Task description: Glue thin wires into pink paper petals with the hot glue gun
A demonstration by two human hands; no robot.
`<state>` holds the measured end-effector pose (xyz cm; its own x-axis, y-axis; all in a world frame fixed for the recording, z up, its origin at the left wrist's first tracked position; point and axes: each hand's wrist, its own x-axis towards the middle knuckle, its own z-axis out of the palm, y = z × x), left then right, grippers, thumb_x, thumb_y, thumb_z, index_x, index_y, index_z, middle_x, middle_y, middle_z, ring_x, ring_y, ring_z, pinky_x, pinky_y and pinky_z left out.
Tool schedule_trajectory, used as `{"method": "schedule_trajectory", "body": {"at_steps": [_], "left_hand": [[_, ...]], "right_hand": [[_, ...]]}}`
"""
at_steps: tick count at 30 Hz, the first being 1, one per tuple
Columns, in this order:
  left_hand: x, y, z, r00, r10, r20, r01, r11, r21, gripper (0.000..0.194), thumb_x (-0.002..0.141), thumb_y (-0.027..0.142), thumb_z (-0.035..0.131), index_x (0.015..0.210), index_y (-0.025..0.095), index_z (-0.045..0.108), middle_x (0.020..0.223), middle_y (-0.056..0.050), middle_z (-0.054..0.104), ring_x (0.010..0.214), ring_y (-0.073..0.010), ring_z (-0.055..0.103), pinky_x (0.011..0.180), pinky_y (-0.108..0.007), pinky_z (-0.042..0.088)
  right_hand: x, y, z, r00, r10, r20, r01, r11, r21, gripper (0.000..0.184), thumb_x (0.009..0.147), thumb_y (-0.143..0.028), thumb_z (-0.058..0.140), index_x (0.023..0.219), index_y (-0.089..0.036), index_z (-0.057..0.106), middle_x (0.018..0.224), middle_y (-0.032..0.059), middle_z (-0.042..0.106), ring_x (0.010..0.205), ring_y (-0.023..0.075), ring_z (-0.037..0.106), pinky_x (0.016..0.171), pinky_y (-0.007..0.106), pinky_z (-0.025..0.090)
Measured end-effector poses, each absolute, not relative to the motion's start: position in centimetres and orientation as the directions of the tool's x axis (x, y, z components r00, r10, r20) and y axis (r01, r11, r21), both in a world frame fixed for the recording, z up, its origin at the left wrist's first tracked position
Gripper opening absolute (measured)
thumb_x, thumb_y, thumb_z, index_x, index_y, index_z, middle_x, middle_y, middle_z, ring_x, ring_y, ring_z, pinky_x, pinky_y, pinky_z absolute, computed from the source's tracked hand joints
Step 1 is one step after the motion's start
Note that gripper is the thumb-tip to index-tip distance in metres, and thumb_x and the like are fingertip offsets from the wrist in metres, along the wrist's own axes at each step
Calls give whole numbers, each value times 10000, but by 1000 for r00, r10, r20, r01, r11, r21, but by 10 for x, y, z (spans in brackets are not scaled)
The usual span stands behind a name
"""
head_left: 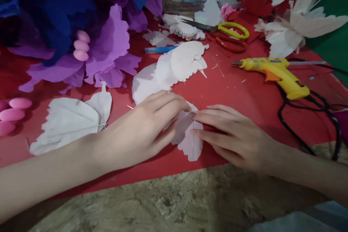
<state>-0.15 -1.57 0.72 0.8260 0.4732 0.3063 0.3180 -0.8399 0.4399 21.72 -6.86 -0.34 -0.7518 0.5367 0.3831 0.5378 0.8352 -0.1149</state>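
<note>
A pale paper petal (189, 143) with a scalloped lower edge lies on the red sheet, and a thin wire runs down its middle. My left hand (148, 125) curls over its left side, fingers bent and closed on its upper part; the thumb is partly hidden. From the right, my right hand (239, 137) reaches in with fingers stretched out, its fingertips resting on the petal beside the wire. Just beyond my left hand sits a pile of white petals (179, 63). Left of it lie more white petals (72, 119) with wire ends showing.
A yellow glue gun (274, 70) with a black cord (288, 130) lies at right. Scissors (231, 30) and a blue pen (160, 49) are behind the petals. Purple paper flowers (108, 50) and pink egg-shaped pieces (12, 114) fill the left. The red sheet (217, 83) ends at chipboard (163, 203).
</note>
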Motion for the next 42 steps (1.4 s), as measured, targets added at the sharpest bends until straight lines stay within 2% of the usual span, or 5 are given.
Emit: {"method": "schedule_trajectory", "body": {"at_steps": [4,9,12,37,42], "left_hand": [[3,-19,4,836,480,267,314,-816,485,259,913,239,419,1104,87,507,1114,-102,617,1023,-185,570,913,-313,432],[5,-19,-4,860,462,217,344,-838,423,642,797,440,621,1240,23,415,1269,-186,527,1153,-266,495,989,-396,384],[6,-18,-7,864,455,214,350,-850,395,729,765,505,635,1262,26,399,1291,-195,511,1156,-278,484,993,-408,376],[8,-19,-9,881,439,177,361,-865,350,819,691,526,686,1279,30,406,1319,-195,494,1131,-311,465,939,-446,407],[7,-19,-9,887,420,191,345,-879,330,793,712,574,647,1241,13,462,1321,-208,489,1104,-315,472,922,-466,413]], "right_hand": [[214,-70,-3,-737,543,403,548,829,-114,237,866,-92,399,959,-102,617,992,140,662,970,205,610,848,402,524],[214,-70,-3,-730,549,407,555,824,-116,234,860,-101,405,942,-110,623,996,136,661,961,216,612,848,413,522],[216,-70,-3,-725,553,412,560,820,-116,232,853,-94,408,938,-109,624,1003,136,660,969,218,608,859,415,518],[218,-71,-5,-735,548,399,561,822,-97,235,859,-135,423,963,-134,634,1035,118,658,1003,221,592,877,442,502],[237,-62,28,-574,688,443,764,645,-11,217,867,-151,422,925,-162,630,907,58,690,864,155,621,800,330,502]]}}
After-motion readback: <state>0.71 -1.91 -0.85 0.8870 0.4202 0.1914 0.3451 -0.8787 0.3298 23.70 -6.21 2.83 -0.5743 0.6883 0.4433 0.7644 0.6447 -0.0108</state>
